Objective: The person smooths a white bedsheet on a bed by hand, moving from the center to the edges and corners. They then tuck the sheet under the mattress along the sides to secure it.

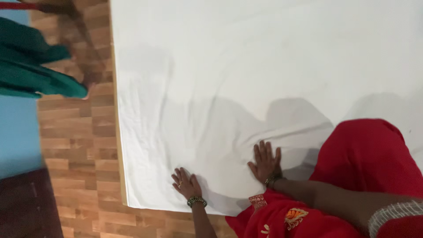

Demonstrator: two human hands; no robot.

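Note:
A white sheet (246, 75) lies spread over a flat bed or table and fills most of the view. My left hand (186, 183) rests flat on it near the lower left corner, fingers apart, with a ring and a beaded bangle at the wrist. My right hand (265, 161) presses flat on the sheet a little to the right, fingers spread, with a dark bangle. Creases run through the cloth around both hands. Red fabric (365, 150) with embroidery drapes over my right arm and onto the sheet.
A wooden plank floor (83, 145) runs along the sheet's left edge. A person in green clothing (31, 66) stands at the upper left. A blue surface (17, 132) and a dark red patch (26, 202) lie at the far left.

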